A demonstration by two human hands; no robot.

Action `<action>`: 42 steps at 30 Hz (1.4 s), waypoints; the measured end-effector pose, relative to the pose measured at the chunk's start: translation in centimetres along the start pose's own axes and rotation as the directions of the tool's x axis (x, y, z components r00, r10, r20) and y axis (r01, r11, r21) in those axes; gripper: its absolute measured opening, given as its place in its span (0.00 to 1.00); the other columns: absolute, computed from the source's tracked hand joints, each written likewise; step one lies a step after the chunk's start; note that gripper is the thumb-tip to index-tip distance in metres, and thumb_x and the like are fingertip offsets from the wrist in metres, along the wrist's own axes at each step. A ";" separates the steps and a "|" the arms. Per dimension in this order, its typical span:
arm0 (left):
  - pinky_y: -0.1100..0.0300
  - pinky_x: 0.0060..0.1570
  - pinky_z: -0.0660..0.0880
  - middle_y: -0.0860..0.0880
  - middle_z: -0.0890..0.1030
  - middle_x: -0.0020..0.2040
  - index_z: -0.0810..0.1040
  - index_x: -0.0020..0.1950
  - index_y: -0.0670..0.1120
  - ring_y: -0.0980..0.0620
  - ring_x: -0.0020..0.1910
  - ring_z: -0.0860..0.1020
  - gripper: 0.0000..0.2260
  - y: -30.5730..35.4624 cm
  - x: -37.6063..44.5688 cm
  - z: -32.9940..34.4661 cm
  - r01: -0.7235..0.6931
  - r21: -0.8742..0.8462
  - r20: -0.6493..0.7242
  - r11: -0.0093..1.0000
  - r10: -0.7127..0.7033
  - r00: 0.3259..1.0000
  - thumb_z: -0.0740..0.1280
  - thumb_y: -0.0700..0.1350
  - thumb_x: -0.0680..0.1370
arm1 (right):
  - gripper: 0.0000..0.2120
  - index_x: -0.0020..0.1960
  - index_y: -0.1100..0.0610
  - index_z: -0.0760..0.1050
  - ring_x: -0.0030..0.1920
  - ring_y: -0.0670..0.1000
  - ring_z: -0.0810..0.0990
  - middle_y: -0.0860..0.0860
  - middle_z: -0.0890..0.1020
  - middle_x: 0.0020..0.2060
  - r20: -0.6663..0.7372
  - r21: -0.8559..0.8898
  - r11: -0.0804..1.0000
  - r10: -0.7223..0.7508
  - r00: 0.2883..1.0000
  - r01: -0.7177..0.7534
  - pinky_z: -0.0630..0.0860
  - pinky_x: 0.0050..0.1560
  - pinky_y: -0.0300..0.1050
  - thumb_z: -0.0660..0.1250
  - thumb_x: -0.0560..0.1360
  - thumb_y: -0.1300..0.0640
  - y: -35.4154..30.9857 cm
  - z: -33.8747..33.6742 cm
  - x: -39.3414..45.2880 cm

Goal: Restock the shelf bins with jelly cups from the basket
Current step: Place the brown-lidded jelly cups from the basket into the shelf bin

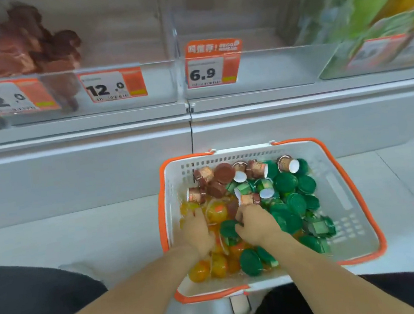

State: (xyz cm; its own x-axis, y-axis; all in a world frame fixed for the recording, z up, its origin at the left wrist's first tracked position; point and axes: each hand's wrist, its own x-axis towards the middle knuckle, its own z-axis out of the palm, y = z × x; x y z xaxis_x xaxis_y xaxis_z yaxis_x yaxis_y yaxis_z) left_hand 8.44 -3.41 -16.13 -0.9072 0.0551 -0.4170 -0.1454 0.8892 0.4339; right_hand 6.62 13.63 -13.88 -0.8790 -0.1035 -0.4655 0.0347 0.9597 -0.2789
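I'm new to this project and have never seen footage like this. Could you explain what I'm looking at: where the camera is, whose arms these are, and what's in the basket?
There is no robot here. One wide-angle camera sits on a person's head and looks down, so the two bare arms are the wearer's own. On the floor stands a white basket with orange handles, full of jelly cups: green-lidded cups on the right, brown cups at the far end, and orange cups on the left. The left hand reaches among the orange cups; whether it grips one is hidden. The right hand curls around a green-lidded cup. Behind are clear shelf bins with price tags.
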 end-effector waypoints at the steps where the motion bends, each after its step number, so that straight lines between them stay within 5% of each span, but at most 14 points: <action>1: 0.56 0.53 0.74 0.43 0.72 0.65 0.68 0.66 0.45 0.44 0.60 0.74 0.18 0.1 0.6 0.2 0.013 -0.015 -0.083 1.000 -0.014 0.996 0.65 0.43 0.78 | 0.11 0.57 0.55 0.77 0.57 0.57 0.78 0.54 0.78 0.57 -0.074 -0.021 1.000 0.006 0.997 -0.007 0.78 0.55 0.50 0.65 0.76 0.56 0.2 -0.1 0.2; 5: 0.49 0.74 0.65 0.48 0.68 0.73 0.63 0.75 0.48 0.46 0.71 0.68 0.26 -0.1 3.9 -0.7 -0.005 0.076 -0.252 0.997 0.024 0.967 0.66 0.42 0.79 | 0.22 0.68 0.54 0.68 0.68 0.58 0.66 0.56 0.69 0.66 -0.292 -0.263 0.962 -0.010 0.956 -0.071 0.68 0.67 0.51 0.67 0.75 0.56 0.9 -0.3 1.0; 10: 0.50 0.72 0.67 0.46 0.64 0.76 0.55 0.79 0.46 0.44 0.73 0.66 0.35 -0.5 7.8 -1.7 0.043 0.085 -0.145 0.995 -0.030 0.989 0.70 0.38 0.76 | 0.31 0.74 0.50 0.61 0.73 0.60 0.62 0.55 0.63 0.73 -0.236 -0.249 0.957 0.090 0.968 -0.150 0.64 0.72 0.57 0.71 0.75 0.51 2.8 -0.1 2.5; 13: 0.55 0.63 0.74 0.46 0.67 0.73 0.56 0.78 0.46 0.46 0.67 0.73 0.35 -1.1 8.6 -0.7 0.068 0.038 -0.040 0.997 -0.067 0.997 0.70 0.39 0.76 | 0.31 0.73 0.51 0.62 0.73 0.58 0.64 0.53 0.66 0.72 -0.246 -0.225 0.968 0.053 0.968 -0.110 0.64 0.71 0.56 0.71 0.74 0.51 3.1 0.2 2.7; 17: 0.56 0.63 0.73 0.48 0.75 0.65 0.68 0.72 0.48 0.48 0.61 0.76 0.23 -1.5 9.2 -0.5 0.096 0.037 -0.170 0.995 -0.088 0.981 0.69 0.43 0.79 | 0.32 0.64 0.53 0.68 0.65 0.57 0.70 0.52 0.75 0.59 -0.174 0.100 0.984 0.162 0.971 -0.146 0.73 0.65 0.53 0.76 0.66 0.46 2.8 -0.3 3.1; 21: 0.60 0.57 0.77 0.48 0.80 0.58 0.75 0.66 0.47 0.51 0.48 0.78 0.15 -1.3 9.3 -1.2 0.124 0.075 -0.121 0.989 -0.114 0.986 0.68 0.45 0.80 | 0.30 0.58 0.51 0.70 0.51 0.54 0.79 0.50 0.79 0.50 -0.101 0.510 0.842 0.261 0.960 -0.175 0.78 0.53 0.47 0.79 0.63 0.46 1.8 -2.6 3.8; 25: 0.71 0.31 0.73 0.41 0.80 0.56 0.75 0.63 0.31 0.57 0.34 0.78 0.12 -0.5 8.8 -5.0 0.007 0.114 0.047 0.993 -0.013 0.999 0.62 0.36 0.82 | 0.30 0.63 0.54 0.75 0.48 0.53 0.82 0.49 0.82 0.50 -0.012 0.685 0.714 0.208 0.978 -0.143 0.81 0.50 0.46 0.80 0.64 0.49 0.8 -6.0 4.6; 28: 0.63 0.42 0.79 0.40 0.82 0.58 0.82 0.54 0.37 0.48 0.47 0.81 0.09 -0.2 8.0 -7.6 0.078 0.047 0.023 0.996 -0.079 0.997 0.67 0.39 0.78 | 0.23 0.57 0.52 0.80 0.48 0.54 0.85 0.51 0.85 0.48 0.065 0.681 0.727 0.053 0.996 -0.083 0.84 0.49 0.50 0.80 0.63 0.54 -0.8 -8.5 4.3; 32: 0.61 0.48 0.75 0.45 0.77 0.62 0.68 0.68 0.43 0.48 0.56 0.77 0.22 -0.2 6.1 -8.2 0.069 0.054 0.100 0.996 -0.074 0.992 0.71 0.42 0.76 | 0.12 0.42 0.45 0.79 0.46 0.54 0.85 0.45 0.81 0.39 0.061 0.629 0.778 -0.040 0.997 -0.008 0.81 0.39 0.46 0.79 0.66 0.57 -3.0 -11.0 2.8; 35: 0.60 0.52 0.76 0.46 0.75 0.64 0.64 0.72 0.47 0.47 0.60 0.76 0.30 -0.5 5.7 -5.4 0.082 0.012 0.137 0.997 -0.083 0.987 0.74 0.43 0.73 | 0.18 0.52 0.52 0.82 0.41 0.52 0.85 0.51 0.85 0.42 0.096 0.595 0.803 -0.012 0.995 -0.047 0.81 0.38 0.45 0.80 0.63 0.55 -3.0 -11.0 2.2; 38: 0.56 0.60 0.77 0.50 0.72 0.68 0.61 0.75 0.52 0.48 0.63 0.74 0.41 -1.1 6.7 -1.9 0.156 -0.109 0.074 0.982 -0.149 0.986 0.79 0.51 0.67 | 0.26 0.59 0.49 0.77 0.36 0.50 0.83 0.53 0.86 0.45 0.099 0.587 0.807 0.006 0.995 -0.063 0.75 0.31 0.40 0.80 0.63 0.56 -1.7 -10.3 1.5; 42: 0.48 0.68 0.73 0.47 0.65 0.76 0.52 0.80 0.52 0.44 0.72 0.69 0.44 -1.0 8.5 0.7 0.185 -0.088 -0.053 0.979 -0.190 0.980 0.72 0.61 0.72 | 0.26 0.59 0.53 0.80 0.46 0.49 0.84 0.49 0.84 0.49 0.082 0.580 0.812 0.028 0.996 -0.071 0.81 0.47 0.43 0.81 0.62 0.56 0.3 -9.5 1.1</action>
State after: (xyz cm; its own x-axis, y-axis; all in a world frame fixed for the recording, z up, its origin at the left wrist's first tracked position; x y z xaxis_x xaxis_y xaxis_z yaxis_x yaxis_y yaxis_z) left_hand 1.13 -3.51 -20.72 -0.8829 -0.1390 -0.4486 -0.3448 0.8403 0.4183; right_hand 1.14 16.27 -6.53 -0.8354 -0.0975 -0.5409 0.3663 0.6348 -0.6803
